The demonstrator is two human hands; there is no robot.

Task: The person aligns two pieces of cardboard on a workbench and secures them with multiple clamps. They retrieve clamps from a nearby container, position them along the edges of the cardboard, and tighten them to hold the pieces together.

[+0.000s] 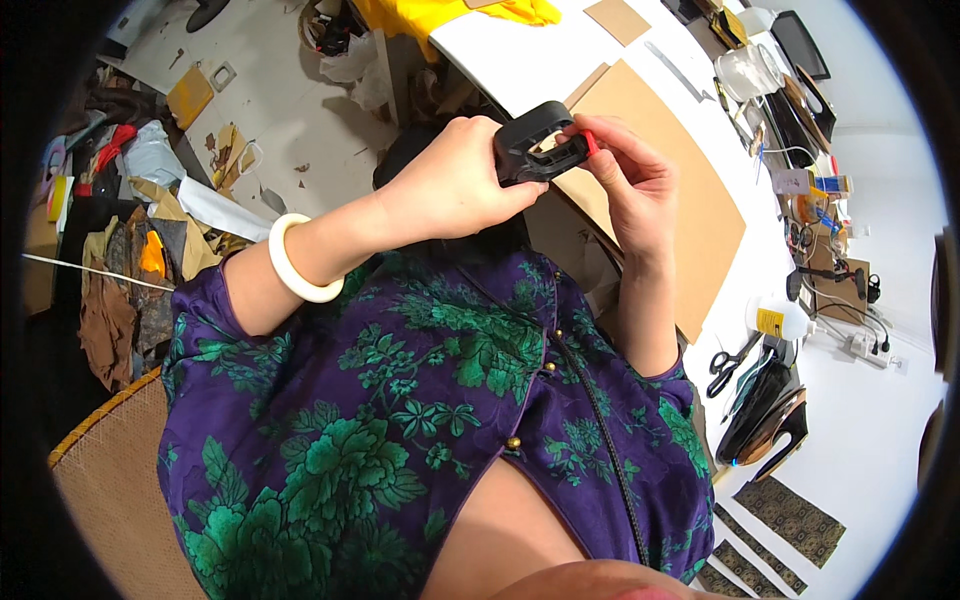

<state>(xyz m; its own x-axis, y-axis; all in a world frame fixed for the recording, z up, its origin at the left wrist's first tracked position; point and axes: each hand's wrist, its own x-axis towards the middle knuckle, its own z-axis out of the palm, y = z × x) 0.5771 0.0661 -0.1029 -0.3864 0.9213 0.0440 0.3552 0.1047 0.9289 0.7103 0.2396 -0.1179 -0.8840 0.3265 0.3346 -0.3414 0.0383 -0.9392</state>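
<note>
Purple floral top [330, 440] is closest to us. Our left hand [440, 185] grips the black tool [515, 140] round its body, likely to steady it; our right hand [643, 190] pinches the red piece [590, 143] at its end, fingertips only since it's small. Tool's up at the table's [520, 50] near edge, brown sheet [690, 230] lying along that edge.

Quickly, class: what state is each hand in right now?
Left hand: closed, holding the black device.
Right hand: closed, pinching the device's red end.
</note>
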